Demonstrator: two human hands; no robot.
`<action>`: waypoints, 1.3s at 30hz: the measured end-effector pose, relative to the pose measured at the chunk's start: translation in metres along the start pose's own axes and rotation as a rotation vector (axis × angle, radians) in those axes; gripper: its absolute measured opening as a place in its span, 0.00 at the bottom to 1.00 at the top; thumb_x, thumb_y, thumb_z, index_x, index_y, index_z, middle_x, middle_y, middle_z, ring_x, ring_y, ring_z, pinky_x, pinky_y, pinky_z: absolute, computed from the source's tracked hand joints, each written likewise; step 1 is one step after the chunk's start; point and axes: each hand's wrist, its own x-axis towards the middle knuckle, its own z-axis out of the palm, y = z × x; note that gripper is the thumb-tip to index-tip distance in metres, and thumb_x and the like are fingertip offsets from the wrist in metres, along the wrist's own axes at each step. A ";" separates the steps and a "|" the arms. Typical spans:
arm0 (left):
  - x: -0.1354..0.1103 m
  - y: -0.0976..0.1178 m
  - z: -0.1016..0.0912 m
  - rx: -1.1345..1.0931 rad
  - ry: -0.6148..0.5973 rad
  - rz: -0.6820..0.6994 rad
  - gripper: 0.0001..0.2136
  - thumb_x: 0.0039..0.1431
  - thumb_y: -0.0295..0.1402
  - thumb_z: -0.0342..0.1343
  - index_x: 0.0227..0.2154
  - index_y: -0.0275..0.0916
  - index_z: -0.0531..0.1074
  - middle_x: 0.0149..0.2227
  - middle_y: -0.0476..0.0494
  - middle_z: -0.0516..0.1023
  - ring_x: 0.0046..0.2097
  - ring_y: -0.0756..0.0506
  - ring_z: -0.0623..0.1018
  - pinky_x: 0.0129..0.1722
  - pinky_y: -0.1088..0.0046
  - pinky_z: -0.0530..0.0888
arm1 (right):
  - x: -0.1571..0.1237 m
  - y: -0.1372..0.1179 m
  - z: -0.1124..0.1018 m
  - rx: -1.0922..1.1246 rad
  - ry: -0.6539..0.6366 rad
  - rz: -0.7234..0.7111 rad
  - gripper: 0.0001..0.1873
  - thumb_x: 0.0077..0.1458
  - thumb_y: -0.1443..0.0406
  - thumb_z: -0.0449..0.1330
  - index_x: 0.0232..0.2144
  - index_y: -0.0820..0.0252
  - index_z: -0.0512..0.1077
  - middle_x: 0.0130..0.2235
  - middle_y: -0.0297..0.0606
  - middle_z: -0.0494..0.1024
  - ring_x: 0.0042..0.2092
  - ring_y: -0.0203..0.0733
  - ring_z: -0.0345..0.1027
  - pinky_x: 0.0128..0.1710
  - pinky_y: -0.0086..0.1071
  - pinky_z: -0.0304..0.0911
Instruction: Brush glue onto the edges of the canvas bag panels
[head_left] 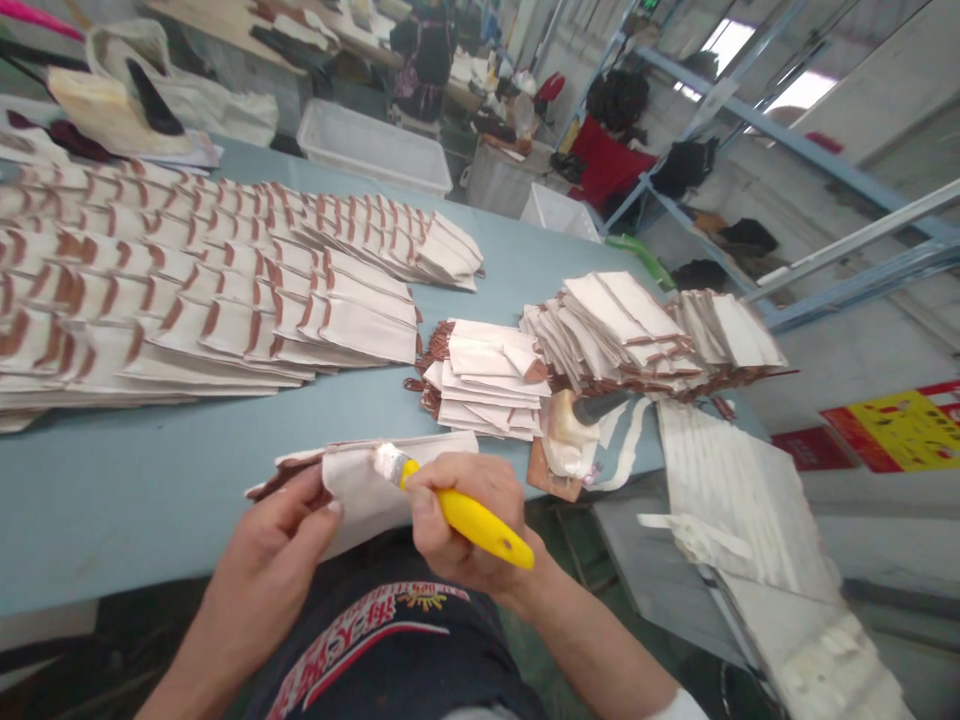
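Note:
My right hand [472, 515] is closed round a yellow-handled brush [480, 525]. Its whitish bristles touch the upper face of a white fabric piece [367, 500] with a brown underside showing at its left end. My left hand [274, 545] pinches that left end between thumb and fingers. The piece lies at the table's near edge, in front of my dark apron [405, 640]. Just beyond it sits a small stack of folded white pieces [487, 385] with brown ends. To the right of that stack stands a glue-smeared container [570, 435] with a dark cone-shaped part.
Long overlapping rows of white pieces with brown edges [187, 290] cover the table's left side. More stacks [622, 320] lie at the right. Behind the blue table [150, 500] stands a white plastic bin [375, 145]. A blue metal rack [787, 130] rises at the right.

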 end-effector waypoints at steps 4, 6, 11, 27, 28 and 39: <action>-0.002 -0.010 -0.001 0.328 0.030 0.228 0.14 0.62 0.41 0.64 0.46 0.47 0.90 0.40 0.48 0.89 0.39 0.39 0.83 0.49 0.69 0.81 | -0.008 0.000 0.022 0.033 -0.010 -0.068 0.09 0.65 0.70 0.63 0.44 0.50 0.75 0.30 0.32 0.86 0.25 0.39 0.79 0.33 0.31 0.83; -0.003 -0.015 -0.005 0.370 0.026 0.264 0.13 0.64 0.41 0.63 0.46 0.46 0.89 0.36 0.49 0.87 0.35 0.40 0.80 0.47 0.68 0.80 | -0.015 -0.001 0.030 0.068 -0.037 -0.090 0.08 0.64 0.68 0.64 0.44 0.49 0.75 0.29 0.30 0.85 0.23 0.39 0.76 0.31 0.32 0.82; -0.007 -0.030 -0.013 0.396 0.077 0.389 0.09 0.65 0.39 0.64 0.41 0.47 0.88 0.28 0.51 0.82 0.28 0.43 0.77 0.42 0.68 0.79 | -0.027 -0.016 0.030 0.206 -0.106 0.085 0.04 0.62 0.65 0.64 0.38 0.47 0.74 0.26 0.29 0.81 0.22 0.39 0.73 0.32 0.34 0.81; -0.013 -0.069 -0.012 0.622 0.231 0.733 0.11 0.67 0.29 0.63 0.29 0.50 0.78 0.30 0.45 0.83 0.33 0.40 0.82 0.42 0.65 0.73 | -0.023 -0.037 0.006 0.207 -0.008 0.432 0.15 0.76 0.53 0.66 0.37 0.53 0.77 0.26 0.31 0.82 0.21 0.35 0.71 0.23 0.28 0.68; -0.014 -0.071 -0.013 0.612 0.224 0.738 0.10 0.66 0.31 0.63 0.28 0.50 0.78 0.29 0.45 0.83 0.33 0.40 0.81 0.40 0.65 0.72 | -0.025 -0.040 0.006 0.215 -0.028 0.410 0.15 0.76 0.54 0.66 0.36 0.53 0.77 0.27 0.31 0.82 0.21 0.35 0.72 0.24 0.28 0.68; -0.005 -0.063 -0.004 0.396 0.232 0.440 0.05 0.60 0.36 0.65 0.28 0.48 0.79 0.29 0.47 0.82 0.35 0.39 0.82 0.45 0.66 0.78 | -0.028 -0.025 0.005 0.345 0.022 0.563 0.18 0.76 0.51 0.65 0.36 0.53 0.77 0.20 0.26 0.72 0.17 0.35 0.63 0.20 0.28 0.63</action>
